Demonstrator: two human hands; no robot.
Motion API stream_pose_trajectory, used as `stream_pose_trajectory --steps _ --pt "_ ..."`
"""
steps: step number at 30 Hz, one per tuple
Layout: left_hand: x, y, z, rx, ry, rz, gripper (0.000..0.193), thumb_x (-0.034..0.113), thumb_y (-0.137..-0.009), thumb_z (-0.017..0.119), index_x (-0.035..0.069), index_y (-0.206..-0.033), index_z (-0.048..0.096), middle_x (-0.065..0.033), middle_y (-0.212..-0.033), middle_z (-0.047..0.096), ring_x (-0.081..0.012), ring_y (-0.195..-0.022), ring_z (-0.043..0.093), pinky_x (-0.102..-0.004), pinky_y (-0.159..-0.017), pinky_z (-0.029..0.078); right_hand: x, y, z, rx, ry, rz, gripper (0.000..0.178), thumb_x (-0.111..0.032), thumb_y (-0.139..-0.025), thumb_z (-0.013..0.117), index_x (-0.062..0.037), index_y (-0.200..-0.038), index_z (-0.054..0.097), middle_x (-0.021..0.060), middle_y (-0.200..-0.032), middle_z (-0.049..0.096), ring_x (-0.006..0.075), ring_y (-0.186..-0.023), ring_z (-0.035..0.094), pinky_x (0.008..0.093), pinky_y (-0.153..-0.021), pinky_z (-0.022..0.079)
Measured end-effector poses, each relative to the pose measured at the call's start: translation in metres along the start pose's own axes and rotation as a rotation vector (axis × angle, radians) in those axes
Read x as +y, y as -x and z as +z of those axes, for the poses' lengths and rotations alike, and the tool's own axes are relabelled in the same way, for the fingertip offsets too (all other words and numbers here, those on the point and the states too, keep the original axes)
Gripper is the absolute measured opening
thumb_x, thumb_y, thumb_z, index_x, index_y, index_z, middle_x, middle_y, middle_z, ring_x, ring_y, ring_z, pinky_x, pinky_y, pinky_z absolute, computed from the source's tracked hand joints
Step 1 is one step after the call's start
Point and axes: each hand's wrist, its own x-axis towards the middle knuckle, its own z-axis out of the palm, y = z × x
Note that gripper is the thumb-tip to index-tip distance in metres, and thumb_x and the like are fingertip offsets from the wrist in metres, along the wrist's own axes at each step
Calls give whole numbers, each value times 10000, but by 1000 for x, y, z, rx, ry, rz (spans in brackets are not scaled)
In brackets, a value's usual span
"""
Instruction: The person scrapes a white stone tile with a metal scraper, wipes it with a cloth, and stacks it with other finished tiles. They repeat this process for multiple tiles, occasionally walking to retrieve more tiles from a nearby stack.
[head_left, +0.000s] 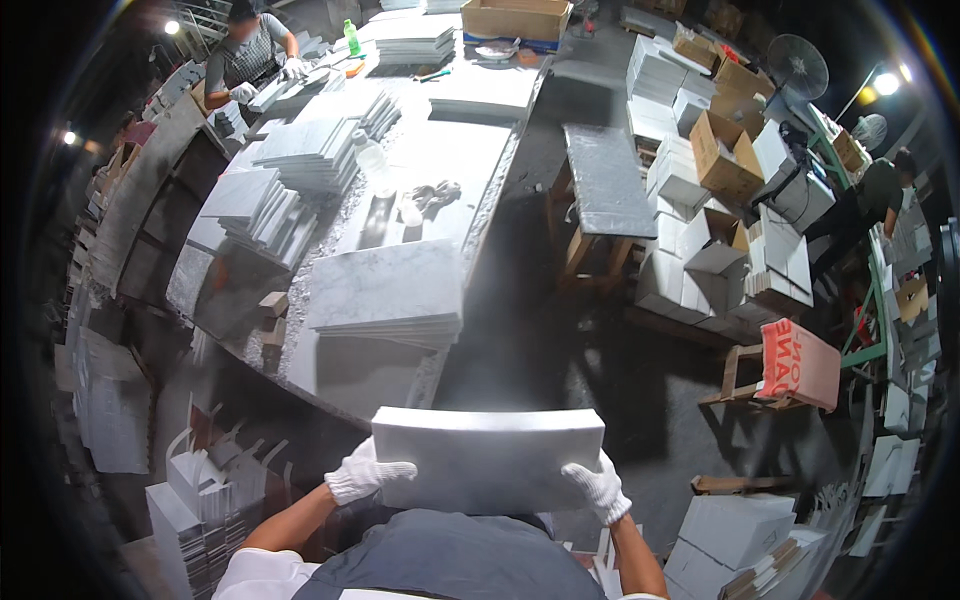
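A thick white rectangular block (pixel 490 455) is held level in front of my body. I cannot make out whether it is a box or a stack of slabs. My gloved left hand (pixel 366 472) is closed on its left end, with the thumb over the near face. At the right end my gloved right hand (pixel 600 487) grips it the same way. The fingers behind and under it are hidden. Ahead on the worktable lies a stack of grey-veined white stone tiles (pixel 390 285), apart from the block.
The long worktable (pixel 345 375) carries more tile stacks (pixel 312 150) and a clear bottle (pixel 370 160). A co-worker (pixel 255 60) works at its far left. Right of the aisle stand a grey-topped bench (pixel 608 185), open cartons (pixel 725 155) and a stool (pixel 735 375).
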Motion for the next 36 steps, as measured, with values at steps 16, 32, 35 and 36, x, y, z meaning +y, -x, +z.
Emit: stream_pose_trajectory --steps 16,32,35,36 --pt "115 -190 65 35 42 241 605 420 -904 801 -10 -1256 563 -73 -1034 694 -145 -979 637 -331 -893 522 -13 -69 -130 244 222 21 342 -269 -1032 668 9 -1220 733 60 -1141 753 85 -985 675 225 -910 528" --pt "204 -313 25 468 161 462 692 453 -867 836 -7 -1305 562 -81 -1108 691 -202 -1010 659 -363 -913 540 -236 -336 -141 -65 343 -98 500 -298 -933 788 14 -1283 615 89 -1124 716 161 -1004 668 305 -898 542" --pt "215 -332 30 533 366 211 704 434 -864 845 -13 -1324 554 -89 -1094 704 -199 -930 687 -345 -839 563 -279 -400 -140 -267 308 -155 622 -468 -923 770 4 -1291 602 59 -1137 683 142 -1019 611 311 -902 512" --pt "219 -336 33 582 373 194 695 436 -864 845 -16 -1312 565 -94 -1076 713 -193 -906 692 -338 -811 565 -294 -421 -140 -292 314 -91 643 -483 -920 767 7 -1301 596 64 -1149 682 146 -1030 611 315 -908 512"
